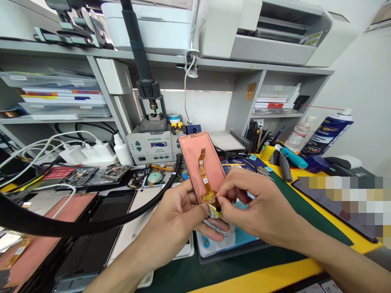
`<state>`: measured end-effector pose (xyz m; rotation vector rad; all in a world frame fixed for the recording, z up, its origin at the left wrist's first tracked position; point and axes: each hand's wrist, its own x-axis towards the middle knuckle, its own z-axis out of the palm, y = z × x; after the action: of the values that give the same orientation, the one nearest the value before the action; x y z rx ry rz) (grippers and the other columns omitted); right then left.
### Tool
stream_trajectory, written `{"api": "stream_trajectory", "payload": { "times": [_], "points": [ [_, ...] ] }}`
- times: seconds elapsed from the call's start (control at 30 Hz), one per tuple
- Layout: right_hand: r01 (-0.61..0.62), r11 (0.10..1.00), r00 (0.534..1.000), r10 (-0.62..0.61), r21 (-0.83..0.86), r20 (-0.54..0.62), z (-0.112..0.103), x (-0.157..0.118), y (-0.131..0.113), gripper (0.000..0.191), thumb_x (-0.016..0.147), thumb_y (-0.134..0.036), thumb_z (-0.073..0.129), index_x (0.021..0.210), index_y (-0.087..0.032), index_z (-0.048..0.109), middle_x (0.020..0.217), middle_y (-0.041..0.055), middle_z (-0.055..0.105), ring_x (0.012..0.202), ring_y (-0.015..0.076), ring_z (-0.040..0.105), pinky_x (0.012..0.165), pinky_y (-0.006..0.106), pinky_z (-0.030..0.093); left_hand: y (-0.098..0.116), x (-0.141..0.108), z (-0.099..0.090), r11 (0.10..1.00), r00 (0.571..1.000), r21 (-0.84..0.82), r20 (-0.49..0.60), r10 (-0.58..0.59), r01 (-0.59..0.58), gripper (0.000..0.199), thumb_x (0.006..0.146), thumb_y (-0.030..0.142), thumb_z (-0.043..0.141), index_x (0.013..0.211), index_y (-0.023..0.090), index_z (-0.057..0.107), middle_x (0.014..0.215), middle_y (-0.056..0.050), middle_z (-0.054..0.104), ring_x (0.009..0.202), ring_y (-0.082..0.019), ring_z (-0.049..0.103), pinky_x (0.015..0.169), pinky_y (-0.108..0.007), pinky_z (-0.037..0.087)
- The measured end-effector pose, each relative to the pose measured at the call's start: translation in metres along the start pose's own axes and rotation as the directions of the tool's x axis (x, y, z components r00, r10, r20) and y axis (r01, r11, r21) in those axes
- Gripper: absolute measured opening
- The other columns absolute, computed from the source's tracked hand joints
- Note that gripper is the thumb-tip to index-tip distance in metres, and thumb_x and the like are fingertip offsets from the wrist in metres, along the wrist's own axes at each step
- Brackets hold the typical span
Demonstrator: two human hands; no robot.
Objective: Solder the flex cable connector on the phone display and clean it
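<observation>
My left hand [180, 211] grips a phone display panel [195, 156] by its lower end, tilted up with its copper-coloured back towards me. An orange-brown flex cable [202, 167] with small white labels runs down that back and widens near the bottom. Shiny yellowish tape or film [213, 211] shows at the lower edge, beside my left thumb. At the right side of the cable's wide end, the thumb and forefinger of my right hand [250, 199] are pinched together. Whatever lies between those fingertips is too small and covered to make out.
Under my hands lies a light blue pad [210, 244] on a green mat [180, 272]. A thick black hose [100, 228] arcs across the left, over black phone panels [94, 232]. Behind stands a grey soldering or hot-air station [152, 146]. Spray can [328, 130] and bottles stand right.
</observation>
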<state>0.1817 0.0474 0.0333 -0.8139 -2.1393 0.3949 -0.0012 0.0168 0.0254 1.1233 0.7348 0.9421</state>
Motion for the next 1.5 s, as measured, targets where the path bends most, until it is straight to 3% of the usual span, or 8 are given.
{"api": "stream_trajectory", "payload": {
  "times": [0.2, 0.47, 0.67, 0.9, 1.03, 1.27, 1.5],
  "points": [
    [0.024, 0.997, 0.999, -0.027, -0.068, -0.042, 0.001, 0.001, -0.002, 0.009, 0.076, -0.010, 0.065, 0.078, -0.017, 0.061, 0.067, -0.0036, 0.053, 0.058, 0.0087, 0.045, 0.054, 0.023, 0.037, 0.000, 0.000, 0.002, 0.999, 1.000, 0.047, -0.005, 0.007, -0.007, 0.031, 0.089, 0.011, 0.056, 0.119, 0.015, 0.059, 0.104, -0.010, 0.070, 0.075, -0.020, 0.072, 0.067, -0.035, 0.063],
    [0.075, 0.991, 0.995, -0.082, -0.112, -0.055, 0.006, -0.002, -0.001, 0.010, 0.077, -0.008, 0.064, 0.080, -0.017, 0.062, 0.070, -0.0022, 0.053, 0.060, 0.0095, 0.045, 0.055, 0.024, 0.036, -0.005, -0.001, 0.005, 0.992, 0.996, 0.098, -0.026, 0.080, -0.077, 0.031, 0.093, 0.020, 0.055, 0.125, 0.020, 0.057, 0.128, -0.011, 0.060, 0.096, -0.024, 0.068, 0.071, -0.036, 0.064],
    [0.047, 0.994, 0.998, -0.051, -0.097, -0.042, 0.005, -0.001, -0.004, 0.010, 0.075, -0.007, 0.061, 0.077, -0.017, 0.060, 0.069, -0.0020, 0.053, 0.060, 0.0100, 0.044, 0.056, 0.024, 0.037, -0.007, -0.001, 0.006, 0.988, 0.995, 0.119, -0.024, 0.100, -0.096, 0.034, 0.093, 0.026, 0.058, 0.126, 0.022, 0.056, 0.125, -0.009, 0.060, 0.096, -0.023, 0.066, 0.072, -0.035, 0.063],
    [-0.050, 0.991, 0.998, 0.046, -0.120, -0.036, 0.005, -0.001, -0.006, 0.007, 0.077, -0.015, 0.065, 0.074, -0.017, 0.059, 0.067, -0.0024, 0.055, 0.059, 0.0099, 0.044, 0.055, 0.024, 0.036, -0.011, -0.002, 0.006, 0.975, 0.990, 0.182, -0.045, 0.137, -0.127, 0.032, 0.092, 0.024, 0.059, 0.124, 0.024, 0.058, 0.131, -0.008, 0.057, 0.110, -0.024, 0.059, 0.072, -0.026, 0.058],
    [-0.095, 0.991, 0.995, 0.092, -0.094, -0.029, 0.008, -0.002, -0.002, 0.008, 0.079, -0.014, 0.063, 0.073, -0.018, 0.060, 0.069, -0.0027, 0.056, 0.058, 0.0093, 0.045, 0.054, 0.024, 0.036, -0.014, -0.002, 0.007, 0.970, 0.988, 0.201, -0.051, 0.149, -0.136, 0.031, 0.093, 0.025, 0.057, 0.124, 0.024, 0.056, 0.131, -0.009, 0.057, 0.109, -0.024, 0.060, 0.072, -0.026, 0.058],
    [-0.122, 0.992, 0.992, 0.122, 0.010, 0.023, 0.007, -0.002, -0.001, 0.010, 0.079, -0.012, 0.061, 0.072, -0.019, 0.061, 0.070, -0.0025, 0.057, 0.061, 0.0105, 0.049, 0.053, 0.024, 0.037, -0.009, -0.001, 0.003, 0.983, 0.992, 0.135, -0.003, 0.125, -0.123, 0.031, 0.094, 0.024, 0.054, 0.125, 0.019, 0.055, 0.122, -0.012, 0.063, 0.094, -0.023, 0.067, 0.072, -0.037, 0.062],
    [-0.122, 0.992, 0.992, 0.122, -0.012, -0.024, 0.001, 0.001, -0.003, 0.009, 0.079, -0.011, 0.061, 0.073, -0.018, 0.062, 0.065, -0.0033, 0.054, 0.055, 0.0092, 0.045, 0.050, 0.024, 0.036, -0.004, 0.002, -0.002, 0.999, 0.999, 0.010, -0.004, 0.043, -0.043, 0.032, 0.089, 0.016, 0.059, 0.121, 0.015, 0.057, 0.106, -0.011, 0.069, 0.083, -0.024, 0.073, 0.070, -0.037, 0.063]
  ]
}}
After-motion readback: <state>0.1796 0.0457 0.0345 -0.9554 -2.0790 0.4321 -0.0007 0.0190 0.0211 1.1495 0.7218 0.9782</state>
